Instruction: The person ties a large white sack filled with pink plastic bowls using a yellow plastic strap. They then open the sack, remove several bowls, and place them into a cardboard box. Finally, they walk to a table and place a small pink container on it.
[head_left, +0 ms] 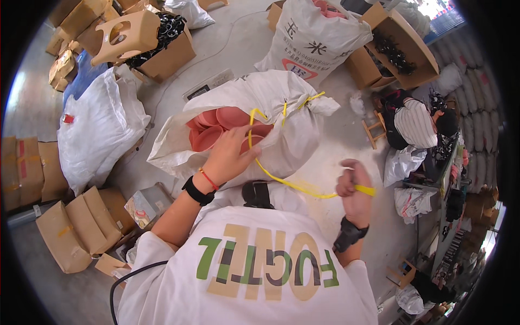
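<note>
The right hand point(353, 184) is clenching the strap point(303, 190), probably steering it; the left hand point(230, 157) (grip unclear from here) is lying over the sack's point(265, 89) mouth.

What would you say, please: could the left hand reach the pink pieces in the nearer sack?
Probably yes: the left hand is at the open mouth of that sack, by the pink pieces, though the yellow strap crosses there.

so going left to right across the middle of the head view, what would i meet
Brown cardboard boxes → bulging white plastic sack → open white woven sack of pink round dishes → right hand gripping a thin yellow strap → co-worker in a white striped top → stacked grey sacks.
</note>
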A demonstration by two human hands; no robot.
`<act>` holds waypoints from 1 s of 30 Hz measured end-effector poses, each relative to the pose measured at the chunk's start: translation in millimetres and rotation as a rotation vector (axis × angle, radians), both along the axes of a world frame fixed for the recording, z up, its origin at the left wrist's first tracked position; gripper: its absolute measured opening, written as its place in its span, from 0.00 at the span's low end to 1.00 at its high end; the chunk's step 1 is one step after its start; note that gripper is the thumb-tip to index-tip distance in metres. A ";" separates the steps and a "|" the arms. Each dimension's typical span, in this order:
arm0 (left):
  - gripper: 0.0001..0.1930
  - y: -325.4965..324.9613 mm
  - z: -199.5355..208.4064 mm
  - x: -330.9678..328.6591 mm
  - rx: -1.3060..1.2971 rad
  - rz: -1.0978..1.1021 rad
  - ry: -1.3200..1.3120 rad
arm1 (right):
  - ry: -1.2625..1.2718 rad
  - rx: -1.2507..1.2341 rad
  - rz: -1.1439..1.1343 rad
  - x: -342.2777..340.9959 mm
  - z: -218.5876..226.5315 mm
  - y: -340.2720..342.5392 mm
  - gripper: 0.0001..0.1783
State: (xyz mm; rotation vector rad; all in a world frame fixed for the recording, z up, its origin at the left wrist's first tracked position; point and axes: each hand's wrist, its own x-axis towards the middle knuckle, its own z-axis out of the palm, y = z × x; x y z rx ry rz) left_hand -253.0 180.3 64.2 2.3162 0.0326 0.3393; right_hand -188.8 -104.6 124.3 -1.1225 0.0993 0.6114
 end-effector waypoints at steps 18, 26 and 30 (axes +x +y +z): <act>0.10 -2.8 -8.6 -3.7 -0.060 0.143 0.343 | -0.353 -0.587 0.752 -19.1 -61.5 27.0 0.15; 0.09 -11.6 1.6 -5.4 -0.012 0.108 0.254 | -0.581 -0.632 0.798 -21.5 -70.5 52.1 0.13; 0.09 -29.8 10.2 -10.3 -0.143 -0.028 0.201 | -0.695 -0.581 0.651 -18.3 -101.1 93.7 0.11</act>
